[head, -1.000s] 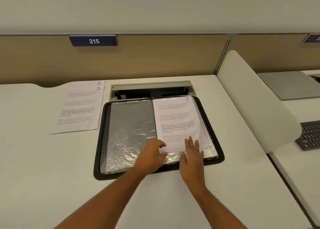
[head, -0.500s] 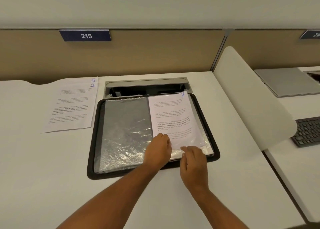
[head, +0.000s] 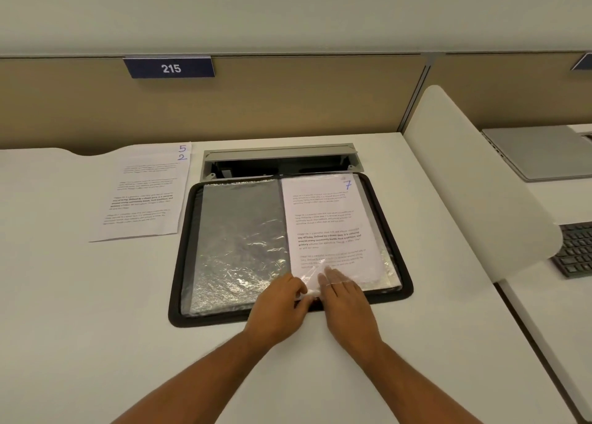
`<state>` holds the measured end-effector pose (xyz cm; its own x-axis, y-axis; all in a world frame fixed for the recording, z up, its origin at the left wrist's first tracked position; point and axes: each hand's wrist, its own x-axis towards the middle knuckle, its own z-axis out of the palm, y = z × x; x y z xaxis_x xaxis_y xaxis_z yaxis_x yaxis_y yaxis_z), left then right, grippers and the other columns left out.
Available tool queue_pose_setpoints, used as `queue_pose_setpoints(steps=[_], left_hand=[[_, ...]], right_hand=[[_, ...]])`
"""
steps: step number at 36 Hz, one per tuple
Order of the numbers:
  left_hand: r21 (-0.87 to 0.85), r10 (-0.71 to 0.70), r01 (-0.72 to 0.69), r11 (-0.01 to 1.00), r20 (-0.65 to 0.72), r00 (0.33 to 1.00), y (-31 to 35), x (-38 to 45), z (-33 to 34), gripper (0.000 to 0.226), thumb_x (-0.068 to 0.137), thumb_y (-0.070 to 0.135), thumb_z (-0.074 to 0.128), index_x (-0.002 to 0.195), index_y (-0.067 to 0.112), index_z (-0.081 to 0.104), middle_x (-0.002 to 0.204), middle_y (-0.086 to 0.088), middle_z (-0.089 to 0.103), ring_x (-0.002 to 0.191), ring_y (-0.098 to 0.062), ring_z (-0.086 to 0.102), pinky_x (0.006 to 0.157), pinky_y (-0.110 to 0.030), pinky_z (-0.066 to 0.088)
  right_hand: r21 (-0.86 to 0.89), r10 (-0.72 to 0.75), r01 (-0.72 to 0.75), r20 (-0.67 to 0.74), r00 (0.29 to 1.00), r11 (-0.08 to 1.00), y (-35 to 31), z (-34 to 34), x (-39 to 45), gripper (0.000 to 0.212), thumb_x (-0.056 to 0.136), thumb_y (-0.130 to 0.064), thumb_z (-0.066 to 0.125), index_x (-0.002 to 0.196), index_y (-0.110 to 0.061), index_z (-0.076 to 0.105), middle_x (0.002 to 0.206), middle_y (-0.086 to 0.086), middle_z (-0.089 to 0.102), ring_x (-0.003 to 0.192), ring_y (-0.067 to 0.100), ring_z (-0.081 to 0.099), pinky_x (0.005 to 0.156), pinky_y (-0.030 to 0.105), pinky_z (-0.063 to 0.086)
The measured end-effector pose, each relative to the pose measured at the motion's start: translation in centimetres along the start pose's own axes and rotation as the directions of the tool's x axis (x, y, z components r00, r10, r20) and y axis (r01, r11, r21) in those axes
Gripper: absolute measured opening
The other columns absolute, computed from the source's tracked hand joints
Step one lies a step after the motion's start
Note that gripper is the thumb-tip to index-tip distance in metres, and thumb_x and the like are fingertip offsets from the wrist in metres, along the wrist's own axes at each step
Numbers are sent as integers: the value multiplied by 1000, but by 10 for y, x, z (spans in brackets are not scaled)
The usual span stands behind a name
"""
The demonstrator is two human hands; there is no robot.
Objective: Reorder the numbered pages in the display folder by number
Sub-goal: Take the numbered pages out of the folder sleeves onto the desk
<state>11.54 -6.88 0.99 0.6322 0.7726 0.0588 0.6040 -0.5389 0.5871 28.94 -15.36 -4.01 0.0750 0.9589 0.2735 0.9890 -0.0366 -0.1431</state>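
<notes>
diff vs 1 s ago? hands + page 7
Left hand slid toward the near edge and now pinches the sleeve's bottom corner. Right hand curled, then flattened again on page 7. Page 7, the folder and loose pages stayed put.

We slid the fingers of our right hand [head: 344, 295] under the clear plastic sleeve [head: 315, 274] over the white printed page numbered 7 [head: 330, 228], while our left hand [head: 282, 302] pinched and lifted that sleeve's near corner.
</notes>
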Motion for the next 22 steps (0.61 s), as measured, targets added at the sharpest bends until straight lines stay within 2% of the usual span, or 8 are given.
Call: queue_pose_setpoints(steps=[4,9,14,17,22], left_hand=[[17,-49,49,999,7,999,-5,-11,-4,13,98,33,60,91,23,60,88,12,52,78,-5,50,69,-17,40],[-2,-138,138,990,9,990,-1,-19,-5,13,100,31,57,92,21,61,88,9,54,76,-8,53,67,-16,40],[-16,-215,215,977,-11,977,3,-26,0,17,101,31,57,89,20,60,86,8,57,75,-8,55,67,-22,45],[-29,-244,244,969,-13,970,4,-29,3,18,101,32,56,89,20,61,85,10,58,74,-7,56,68,-23,49],[-70,-300,298,952,-28,953,12,-30,4,18,101,32,55,87,23,60,84,12,58,73,-5,56,63,-15,40]], right_hand=[[-16,-33,32,-78,996,999,3,-9,-8,46,77,-12,88,120,-9,72,119,10,72,108,26,68,95,39,57],[-26,-57,54,-132,990,998,2,-18,-10,24,80,-11,86,100,-12,74,97,6,71,90,25,66,83,37,58],[11,-97,100,-157,983,995,-6,-33,-37,6,90,-16,75,90,-13,70,89,5,68,83,23,63,81,34,56],[40,-111,118,-148,983,992,-11,-41,-62,4,89,-13,70,86,-14,69,85,4,65,79,22,60,76,34,54],[100,-138,146,-86,987,984,-20,-48,-103,6,81,-9,66,78,-15,65,79,2,57,74,23,53,73,34,48]])
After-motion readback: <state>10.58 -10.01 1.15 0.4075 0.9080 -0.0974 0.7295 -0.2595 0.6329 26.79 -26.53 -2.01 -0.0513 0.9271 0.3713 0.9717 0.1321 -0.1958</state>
